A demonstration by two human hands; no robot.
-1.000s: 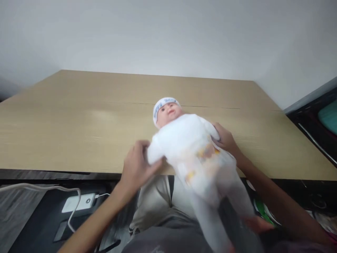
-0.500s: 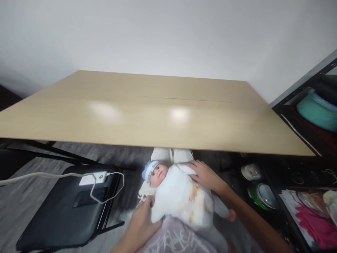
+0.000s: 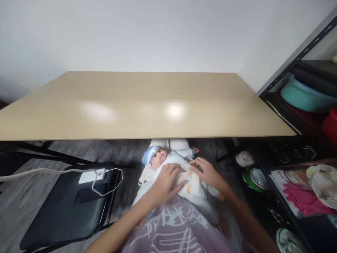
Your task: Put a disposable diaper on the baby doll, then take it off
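Note:
A baby doll (image 3: 168, 161) in white clothes and a blue-and-white cap lies face up on my lap, below the table's front edge, its head pointing away from me. My left hand (image 3: 164, 182) rests on the doll's chest with its fingers curled onto the cloth. My right hand (image 3: 207, 174) lies on the doll's belly, by a yellow-printed patch (image 3: 190, 177) at its waist, fingers bent down onto it. The doll's one arm (image 3: 188, 152) sticks out to the right.
A long wooden table (image 3: 142, 109) spans the view. A black chair (image 3: 65, 207) at the left carries a white charger (image 3: 91, 175) and cable. Black shelving (image 3: 302, 116) at the right holds a teal bowl (image 3: 305, 95), red items, dishes and cloths.
The doll came off the table down onto my lap. My left hand moved from the doll's side onto its chest; my right hand shifted to its belly.

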